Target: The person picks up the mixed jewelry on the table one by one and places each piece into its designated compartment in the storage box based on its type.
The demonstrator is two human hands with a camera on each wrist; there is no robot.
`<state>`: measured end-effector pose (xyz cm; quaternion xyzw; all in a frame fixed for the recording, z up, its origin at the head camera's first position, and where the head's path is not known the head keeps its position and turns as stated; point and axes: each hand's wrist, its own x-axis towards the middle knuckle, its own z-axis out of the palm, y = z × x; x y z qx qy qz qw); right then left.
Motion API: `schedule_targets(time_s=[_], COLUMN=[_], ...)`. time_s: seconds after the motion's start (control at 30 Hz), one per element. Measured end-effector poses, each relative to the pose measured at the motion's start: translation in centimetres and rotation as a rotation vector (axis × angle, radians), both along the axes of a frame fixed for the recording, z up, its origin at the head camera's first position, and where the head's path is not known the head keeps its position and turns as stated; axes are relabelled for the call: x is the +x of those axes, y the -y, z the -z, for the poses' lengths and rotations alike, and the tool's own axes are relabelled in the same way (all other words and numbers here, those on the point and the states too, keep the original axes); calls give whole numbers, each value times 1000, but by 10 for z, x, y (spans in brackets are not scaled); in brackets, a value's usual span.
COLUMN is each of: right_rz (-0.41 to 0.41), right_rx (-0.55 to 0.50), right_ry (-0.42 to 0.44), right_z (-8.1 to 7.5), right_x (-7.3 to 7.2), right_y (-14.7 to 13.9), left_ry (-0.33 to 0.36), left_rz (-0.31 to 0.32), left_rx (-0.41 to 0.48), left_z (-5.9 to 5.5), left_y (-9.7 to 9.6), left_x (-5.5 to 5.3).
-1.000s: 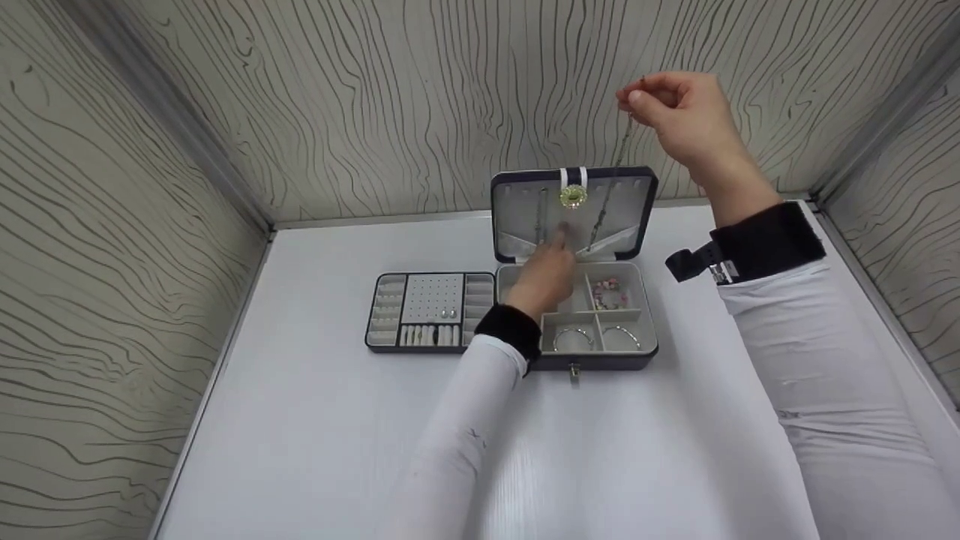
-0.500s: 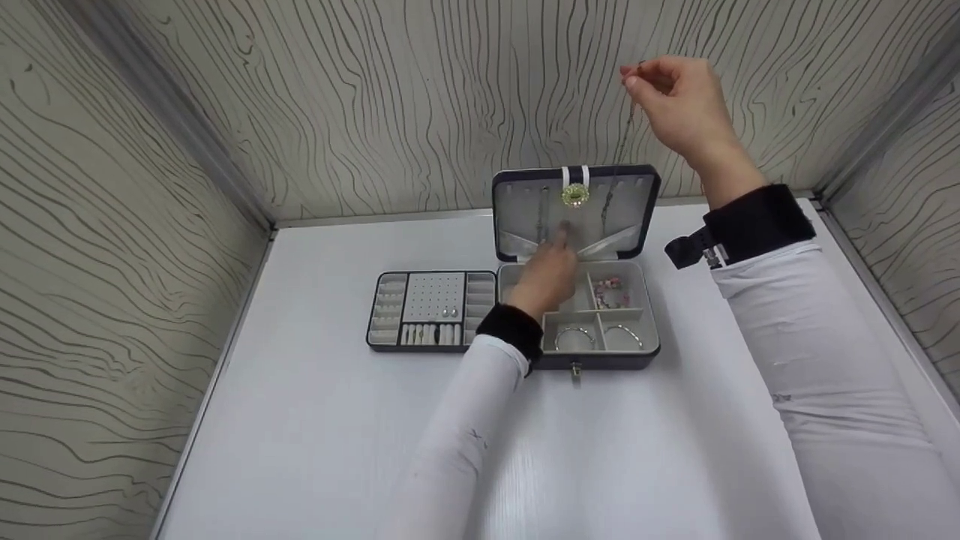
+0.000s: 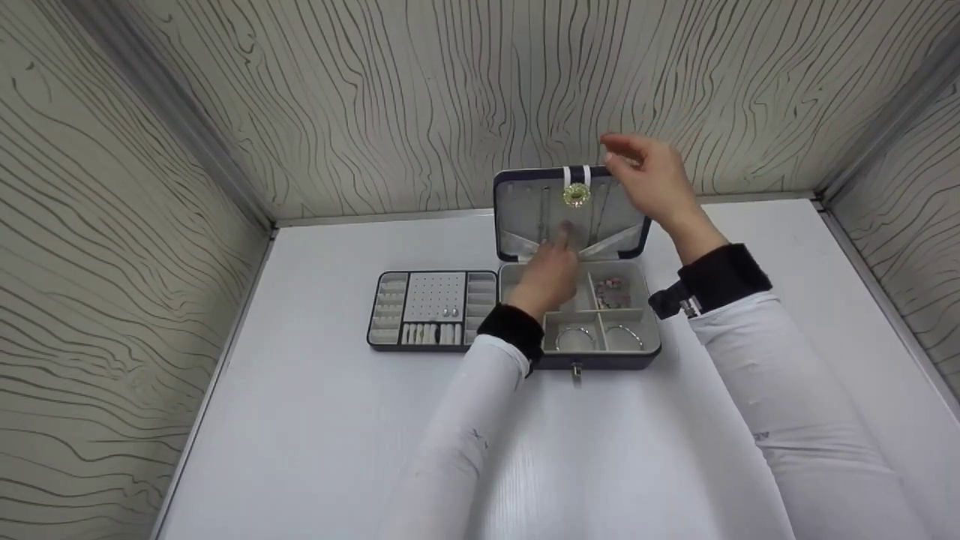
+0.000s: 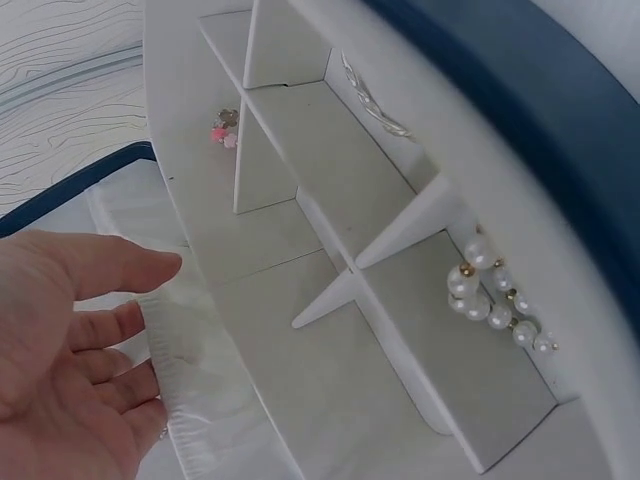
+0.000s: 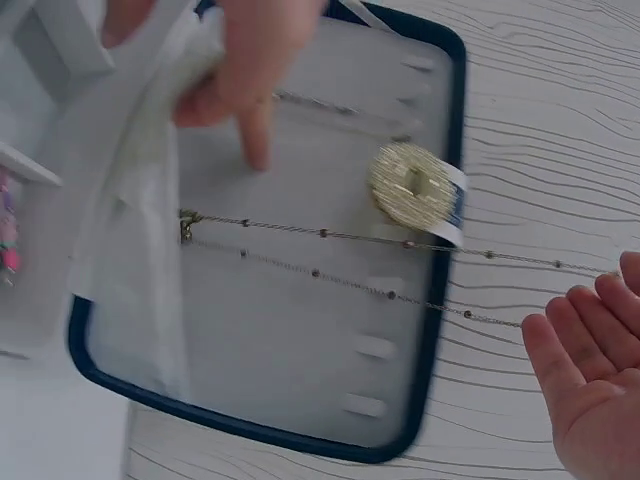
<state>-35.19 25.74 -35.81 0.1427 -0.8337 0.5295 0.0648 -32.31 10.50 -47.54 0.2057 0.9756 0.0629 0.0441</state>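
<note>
Standing open is a dark blue jewelry box, its pale lid raised. My right hand holds one end of a thin beaded chain necklace by the lid's top edge. Two strands run from its fingertips down to the lid pocket. My left hand reaches across the box. Its bent fingers hook the gathered fabric pocket and draw it away from the lid, while one finger touches the lid's lining. Beside them hangs a second necklace, partly hidden by the left hand.
A round glittering gold ornament sits on the lid strap. Compartments hold a pink-and-white bracelet, silvery bangles and a pearl bracelet. A divided jewelry tray with pearl earrings lies to the left.
My right hand first rose slightly, then came down and left to the lid's top edge with the necklace, whose chain lowered inside the lid. The left hand has stayed in place.
</note>
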Motion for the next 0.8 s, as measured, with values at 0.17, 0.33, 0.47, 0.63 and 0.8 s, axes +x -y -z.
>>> schedule_targets(time_s=[0.17, 0.33, 0.47, 0.63, 0.8], right_rz=[-210, -146, -72, -35, 18], right_rx=[-831, -1193, -1141, -1176, -1188], right_ry=[327, 486, 455, 431, 424], right_z=[31, 51, 56, 59, 64], right_x=[9, 15, 14, 12, 11], right_y=[1, 3, 4, 2, 0], left_ry=[-19, -22, -18, -22, -38], left_rz=[-6, -19, -18, -14, 5], left_rx=[0, -9, -16, -16, -44], left_z=[2, 3, 3, 3, 2], left_y=[-1, -2, -2, -2, -1], left_x=[0, -2, -2, -1, 0])
